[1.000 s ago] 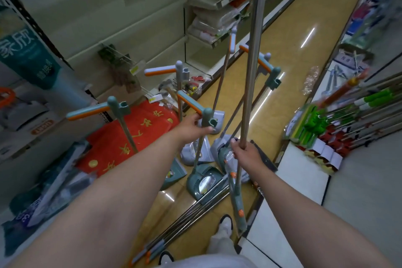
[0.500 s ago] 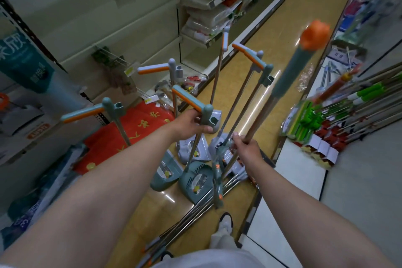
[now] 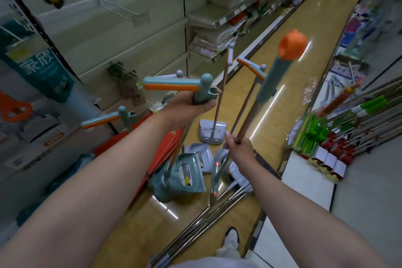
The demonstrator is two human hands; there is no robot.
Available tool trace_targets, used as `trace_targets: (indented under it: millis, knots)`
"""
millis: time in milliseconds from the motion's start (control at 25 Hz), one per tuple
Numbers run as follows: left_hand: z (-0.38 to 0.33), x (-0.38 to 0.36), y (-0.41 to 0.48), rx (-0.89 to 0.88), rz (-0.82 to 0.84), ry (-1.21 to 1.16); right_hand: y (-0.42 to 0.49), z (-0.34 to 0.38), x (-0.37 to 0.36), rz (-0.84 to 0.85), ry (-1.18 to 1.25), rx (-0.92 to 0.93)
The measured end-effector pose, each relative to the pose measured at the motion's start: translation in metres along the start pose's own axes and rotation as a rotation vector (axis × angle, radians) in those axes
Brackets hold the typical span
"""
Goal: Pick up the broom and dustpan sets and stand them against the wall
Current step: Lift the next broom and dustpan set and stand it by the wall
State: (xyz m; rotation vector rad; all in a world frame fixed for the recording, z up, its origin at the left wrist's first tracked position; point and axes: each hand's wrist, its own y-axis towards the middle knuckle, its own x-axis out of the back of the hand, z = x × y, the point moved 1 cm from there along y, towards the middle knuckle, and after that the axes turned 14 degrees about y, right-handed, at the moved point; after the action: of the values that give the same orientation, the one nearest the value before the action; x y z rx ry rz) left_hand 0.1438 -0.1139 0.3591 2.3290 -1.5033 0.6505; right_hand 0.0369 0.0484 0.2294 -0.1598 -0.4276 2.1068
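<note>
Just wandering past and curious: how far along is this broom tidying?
Partway. A few sets stand upright by the shelves. The left hand grips a dustpan handle, the right hand a broom pole. Several poles lie on the floor, not yet picked up.

— Underfoot?
— Glossy yellow floor, running down the aisle, streaked with glare.
— Lying on it?
— Bundle of metal poles, flat, slanting toward the near edge. Just beside them, a white shoe. Further on, a grey dustpan, upright, standing alone. Near it, flat packaged dustpans, next to a red mat.
— And the teal dustpan?
— Low over the floor; touching or not, cannot tell. Same for the broom beside it.
— To the right?
— Low white platform, loaded with green-handled sticks.
</note>
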Motion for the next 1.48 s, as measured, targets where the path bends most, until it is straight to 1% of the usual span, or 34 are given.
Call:
trace_targets:
  millis: [80, 200, 280, 400, 560, 720, 920, 1080, 1240, 1360, 1480]
  knots:
    - [-0.003, 0.005, -0.006, -0.004, 0.025, -0.008, -0.001, 0.014, -0.007, 0.061, 0.035, 0.045]
    - [-0.008, 0.002, -0.012, 0.016, 0.014, -0.052, -0.006, 0.024, -0.015, 0.174, 0.061, 0.081]
    - [-0.012, -0.001, -0.015, 0.013, -0.01, -0.085, -0.009, 0.027, -0.021, 0.255, 0.028, 0.095]
    - [-0.012, -0.003, -0.017, 0.01, -0.027, -0.171, -0.013, 0.027, -0.024, 0.318, -0.027, 0.104]
    - [-0.015, -0.01, -0.022, 0.029, -0.018, -0.151, -0.021, 0.033, -0.029, 0.326, -0.067, 0.133]
    - [-0.013, -0.021, -0.023, 0.072, -0.02, -0.236, -0.024, 0.038, -0.034, 0.321, -0.067, 0.126]
    - [-0.015, -0.023, -0.024, 0.007, -0.069, -0.342, -0.021, 0.033, -0.033, 0.293, -0.068, 0.076]
    - [-0.026, -0.018, -0.025, -0.068, -0.059, -0.386, -0.025, 0.02, -0.031, 0.287, -0.069, 0.007]
    - [-0.029, -0.022, -0.028, -0.118, -0.069, -0.469, -0.027, 0.031, -0.038, 0.278, -0.003, 0.026]
    - [-0.033, -0.024, -0.029, -0.136, -0.078, -0.444, -0.029, 0.035, -0.042, 0.299, 0.041, 0.036]
    - [-0.034, -0.024, -0.03, -0.141, -0.093, -0.373, -0.035, 0.037, -0.041, 0.373, 0.015, 0.052]
